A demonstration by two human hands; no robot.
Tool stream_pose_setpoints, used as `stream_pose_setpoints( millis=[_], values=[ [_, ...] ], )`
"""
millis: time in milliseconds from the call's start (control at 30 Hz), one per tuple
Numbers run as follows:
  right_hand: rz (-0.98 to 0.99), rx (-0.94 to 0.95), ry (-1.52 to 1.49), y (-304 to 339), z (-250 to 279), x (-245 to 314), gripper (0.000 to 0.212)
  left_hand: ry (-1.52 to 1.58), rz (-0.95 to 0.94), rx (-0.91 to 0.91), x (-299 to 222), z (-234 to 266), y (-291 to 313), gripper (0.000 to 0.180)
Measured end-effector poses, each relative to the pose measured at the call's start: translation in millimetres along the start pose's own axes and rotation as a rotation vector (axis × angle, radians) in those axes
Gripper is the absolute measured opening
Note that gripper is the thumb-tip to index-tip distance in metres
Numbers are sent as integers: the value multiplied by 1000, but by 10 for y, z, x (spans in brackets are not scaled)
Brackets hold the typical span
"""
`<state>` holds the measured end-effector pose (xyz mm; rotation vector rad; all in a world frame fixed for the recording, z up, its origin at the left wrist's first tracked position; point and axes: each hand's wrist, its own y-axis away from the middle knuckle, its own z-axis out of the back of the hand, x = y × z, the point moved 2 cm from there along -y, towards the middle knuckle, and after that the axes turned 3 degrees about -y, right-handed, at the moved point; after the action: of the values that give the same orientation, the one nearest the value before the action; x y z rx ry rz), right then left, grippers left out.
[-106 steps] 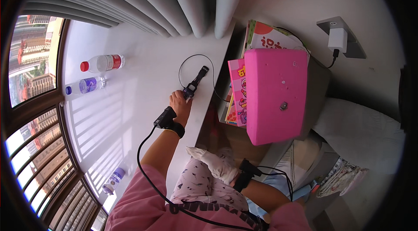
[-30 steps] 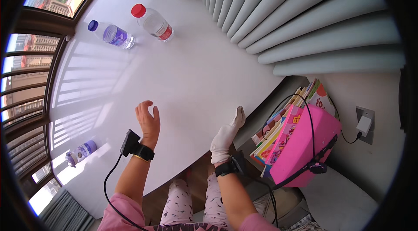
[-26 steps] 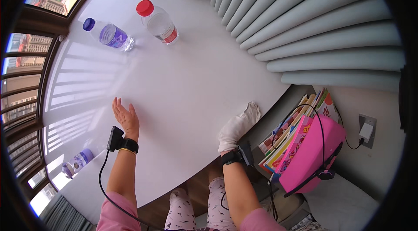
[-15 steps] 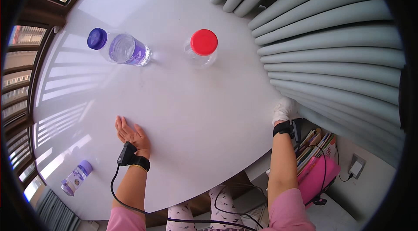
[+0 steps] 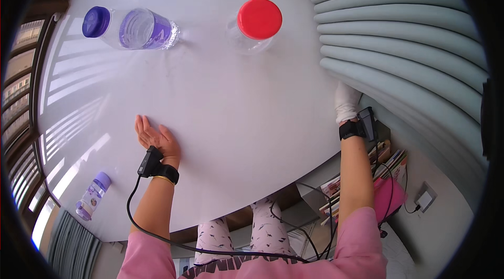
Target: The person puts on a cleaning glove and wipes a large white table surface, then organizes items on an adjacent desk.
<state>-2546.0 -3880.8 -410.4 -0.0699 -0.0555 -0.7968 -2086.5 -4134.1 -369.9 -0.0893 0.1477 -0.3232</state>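
My left hand rests on the white table with its fingers stretched out, holding nothing. A white glove covers my right hand, which is at the table's right edge against the grey-green curtain. Its fingers are hidden by the curtain's folds, so any grip is out of sight. Ahead of my left hand, a clear bottle with a purple cap and label lies tilted or on its side. Farther right stands a clear jar with a red lid.
A small bottle with a lilac cap lies at the near left of the table. Barred windows line the left side. Books and a pink item sit below the table at right. Black cables run from both wrist devices.
My right hand has moved farther in at the curtain, and its fingers are now out of sight. The whole view has shifted, so the bottle and jar appear higher. My left hand stays flat.
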Motion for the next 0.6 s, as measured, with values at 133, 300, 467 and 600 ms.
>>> stream_pose_setpoints(
  millis=[133, 300, 467, 600],
  values=[
    [95, 231, -81, 167, 439, 1376, 39, -22, 5, -48, 65, 54, -27, 46],
    [427, 783, -419, 1480, 595, 3115, 12, -11, 48, -79, 218, -19, -7, 48],
    [798, 394, -866, 2325, 720, 3526, 31, 93, 27, -88, 144, -59, -42, 48],
    [123, -105, -736, 1284, 571, 2034, 56, 1027, 133, 51, 454, 470, 115, 43]
  ],
)
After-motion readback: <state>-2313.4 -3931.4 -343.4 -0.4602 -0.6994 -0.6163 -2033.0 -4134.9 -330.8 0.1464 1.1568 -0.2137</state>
